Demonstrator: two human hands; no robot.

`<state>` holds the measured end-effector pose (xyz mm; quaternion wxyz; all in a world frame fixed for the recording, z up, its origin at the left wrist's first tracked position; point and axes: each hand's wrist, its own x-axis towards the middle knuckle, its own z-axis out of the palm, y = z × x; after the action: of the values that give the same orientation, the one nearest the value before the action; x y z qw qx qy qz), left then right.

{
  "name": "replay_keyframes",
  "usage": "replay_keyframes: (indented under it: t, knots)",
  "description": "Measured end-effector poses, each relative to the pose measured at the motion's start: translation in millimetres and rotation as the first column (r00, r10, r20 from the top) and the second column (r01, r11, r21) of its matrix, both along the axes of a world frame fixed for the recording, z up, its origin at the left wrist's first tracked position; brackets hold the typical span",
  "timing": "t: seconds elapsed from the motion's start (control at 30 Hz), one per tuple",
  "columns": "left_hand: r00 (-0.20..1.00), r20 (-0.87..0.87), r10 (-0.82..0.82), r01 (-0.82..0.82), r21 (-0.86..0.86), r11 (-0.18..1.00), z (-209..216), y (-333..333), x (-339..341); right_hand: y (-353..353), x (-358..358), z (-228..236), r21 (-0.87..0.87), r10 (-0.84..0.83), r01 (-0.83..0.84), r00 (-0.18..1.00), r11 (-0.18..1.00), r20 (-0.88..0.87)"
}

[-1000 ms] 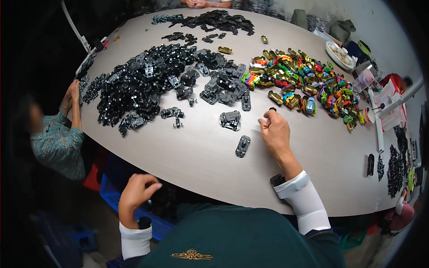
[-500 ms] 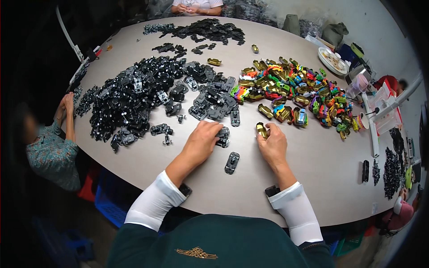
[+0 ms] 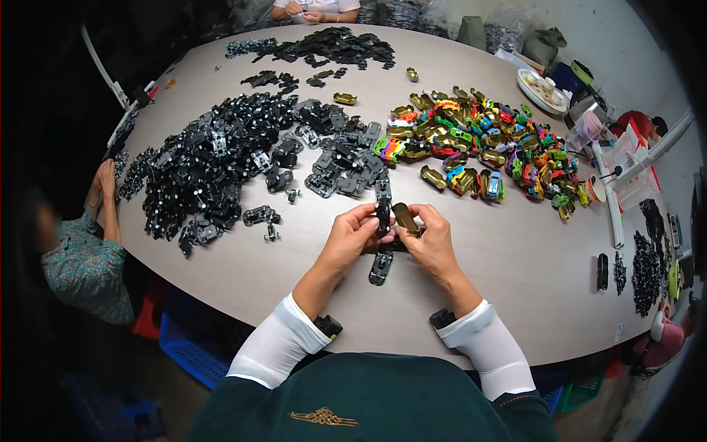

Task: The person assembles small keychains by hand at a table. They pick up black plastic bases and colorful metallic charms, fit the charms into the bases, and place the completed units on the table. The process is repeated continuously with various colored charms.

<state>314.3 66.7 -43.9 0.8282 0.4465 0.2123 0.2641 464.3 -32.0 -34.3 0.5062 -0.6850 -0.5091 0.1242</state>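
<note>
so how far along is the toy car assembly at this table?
Done: only one assembled dark car lies by the hands. In hand: left hand holds a black chassis, right hand a gold body shell, held close together. Left: big piles of black chassis and coloured shells.

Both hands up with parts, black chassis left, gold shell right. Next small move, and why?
Probably bring the gold car shell down over the black chassis and press them together. The left hand holds the chassis upright, the right hand holds the shell right beside it, both lifted off the table, nearly touching but seemingly not yet mated.
</note>
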Motion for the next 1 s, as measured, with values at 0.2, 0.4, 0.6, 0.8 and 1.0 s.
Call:
replay_keyframes:
  t: [0.2, 0.4, 0.6, 0.8, 1.0]
  knots:
    - [0.999, -0.039, 0.021, -0.024, -0.077, 0.997, -5, 7, -4, 0, 0, -4, -0.055, 0.039, -0.055, 0.965, 0.997, -0.258]
    - [0.994, -0.114, -0.001, 0.008, 0.063, 0.998, -2, -4, -3, 1, 1, -14, -0.030, 0.081, -0.090, 0.970, 0.995, -0.227]
    - [0.999, -0.019, 0.036, -0.034, 0.109, 0.993, -9, 0, -4, -2, 3, 4, 0.048, 0.218, -0.341, 0.480, 0.939, -0.850]
    - [0.999, 0.037, -0.001, 0.002, -0.015, 1.000, -4, -2, -4, -4, 1, 2, 0.136, 0.247, -0.343, 0.303, 0.929, -0.921]
    - [0.979, 0.150, 0.138, -0.112, -0.172, 0.979, -5, 10, -9, -3, 0, 8, 0.120, 0.213, -0.277, 0.335, 0.953, -0.918]
